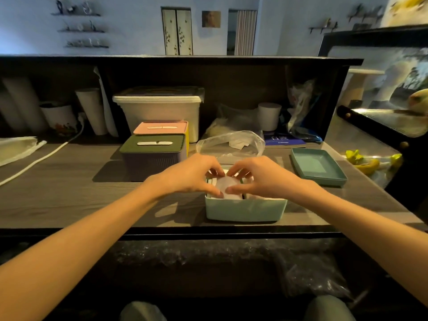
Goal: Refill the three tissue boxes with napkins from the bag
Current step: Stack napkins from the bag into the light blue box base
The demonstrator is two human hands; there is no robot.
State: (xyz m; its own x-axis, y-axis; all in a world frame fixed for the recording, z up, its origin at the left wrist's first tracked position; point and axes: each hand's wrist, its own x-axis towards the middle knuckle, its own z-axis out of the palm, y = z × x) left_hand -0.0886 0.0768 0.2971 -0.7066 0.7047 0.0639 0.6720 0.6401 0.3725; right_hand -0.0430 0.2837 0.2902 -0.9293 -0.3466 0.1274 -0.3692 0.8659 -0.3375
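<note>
Open teal box point(245, 208) at the tabletop point(69, 193) front edge holds white napkins point(228, 187). Left hand point(193, 173) and right hand point(259, 176) pinch the top napkin; hands hide the stack. Clear bag point(231, 144) behind.

This looks like the service side of a small café or shop. Beyond the left hand point(192, 174) and right hand point(259, 176), a dark wooden counter point(69, 188) sits under a raised ledge point(180, 60), the kind that faces customers. Far left of the hands stand stacked paper cups point(92, 110); behind them a lidded storage bin point(159, 110) and lidded tissue boxes point(154, 154). To the right lies a teal tray point(318, 166). Past the ledge, wall shelves point(81, 28) hold small ornaments (too blurred to identify).
</note>
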